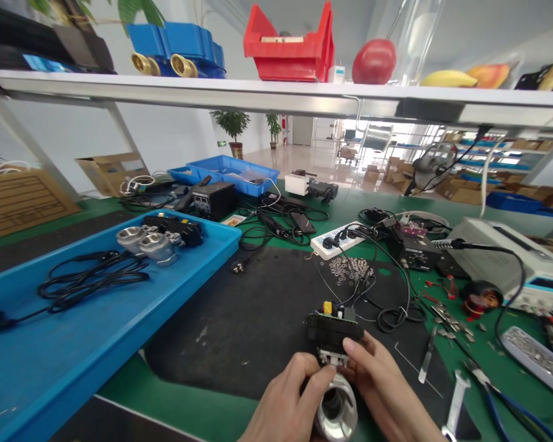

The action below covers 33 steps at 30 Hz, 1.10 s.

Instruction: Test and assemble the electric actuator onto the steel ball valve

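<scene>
Low in the middle of the view, both hands hold a motorised valve. My left hand [288,402] grips its metal valve body [337,412], the open round port facing me, thumb and fingers pinched near the top. My right hand [381,383] holds the other side, its fingertips touching the black actuator block [332,331] mounted on the body. Small yellow and red parts and black wires rise from the back of the block. All of this hovers over a black mat [253,313].
A blue tray [74,331] at left holds a black cable and two metal valves [150,243]. A white power strip [338,238], washers [350,268], a soldering station [412,245], a power supply [511,261], a spanner [456,405] and pliers lie to the right. A shelf [276,95] runs overhead.
</scene>
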{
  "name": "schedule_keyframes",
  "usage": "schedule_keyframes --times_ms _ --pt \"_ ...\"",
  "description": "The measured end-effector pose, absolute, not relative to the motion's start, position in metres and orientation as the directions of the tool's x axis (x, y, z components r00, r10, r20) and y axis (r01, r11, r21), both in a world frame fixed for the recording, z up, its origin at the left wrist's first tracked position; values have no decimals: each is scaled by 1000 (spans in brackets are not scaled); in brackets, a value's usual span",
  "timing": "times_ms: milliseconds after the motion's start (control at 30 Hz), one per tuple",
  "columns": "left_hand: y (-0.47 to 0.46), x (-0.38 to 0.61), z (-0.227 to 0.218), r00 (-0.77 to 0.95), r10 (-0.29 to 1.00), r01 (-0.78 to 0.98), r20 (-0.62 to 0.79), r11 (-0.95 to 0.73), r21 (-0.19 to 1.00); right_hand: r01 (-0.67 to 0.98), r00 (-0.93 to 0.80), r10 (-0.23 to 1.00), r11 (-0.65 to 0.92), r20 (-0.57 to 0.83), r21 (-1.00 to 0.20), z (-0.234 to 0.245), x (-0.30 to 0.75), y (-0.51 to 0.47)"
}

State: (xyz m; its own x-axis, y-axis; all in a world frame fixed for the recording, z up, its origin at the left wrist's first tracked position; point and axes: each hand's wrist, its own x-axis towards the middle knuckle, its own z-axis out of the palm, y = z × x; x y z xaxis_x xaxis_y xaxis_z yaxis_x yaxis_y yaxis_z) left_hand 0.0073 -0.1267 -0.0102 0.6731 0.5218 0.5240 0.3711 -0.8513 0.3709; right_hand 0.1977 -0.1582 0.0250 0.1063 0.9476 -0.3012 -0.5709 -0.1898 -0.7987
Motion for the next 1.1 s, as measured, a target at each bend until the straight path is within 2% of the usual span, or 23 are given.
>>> schedule_keyframes --times_ms 100,200,267,333,467,533,700,900,1000,1100 --pt "-127 9 -11 642 458 341 615 -889 307 -546 157 946 -157 -285 -823 27 194 -156" --pt "-122 11 -9 609 382 301 695 -922 243 -507 239 952 -44 -189 -861 32 199 -152" --pt "-115 13 -7 602 358 267 714 -933 243 -467 268 957 26 -113 -884 36 208 -148" --pt "-104 15 -4 612 429 277 664 -903 329 -432 277 959 63 -66 -900 41 219 -143" --pt "-78 34 4 590 711 423 383 -676 603 -422 270 962 81 -40 -903 46 242 -133" --pt "-64 53 7 600 721 423 347 -653 628 -416 257 966 78 -34 -906 45 250 -131" --pt "-31 94 6 617 666 397 419 -723 565 -337 246 969 81 -5 -938 38 265 -133" --pt "8 86 7 552 641 413 533 -766 492 -347 359 933 140 6 -927 28 274 -135" --pt "24 71 12 519 609 446 600 -791 418 -351 375 927 133 -10 -927 24 275 -132" --pt "31 53 13 565 547 457 618 -831 318 -329 392 920 130 -10 -935 21 273 -129"
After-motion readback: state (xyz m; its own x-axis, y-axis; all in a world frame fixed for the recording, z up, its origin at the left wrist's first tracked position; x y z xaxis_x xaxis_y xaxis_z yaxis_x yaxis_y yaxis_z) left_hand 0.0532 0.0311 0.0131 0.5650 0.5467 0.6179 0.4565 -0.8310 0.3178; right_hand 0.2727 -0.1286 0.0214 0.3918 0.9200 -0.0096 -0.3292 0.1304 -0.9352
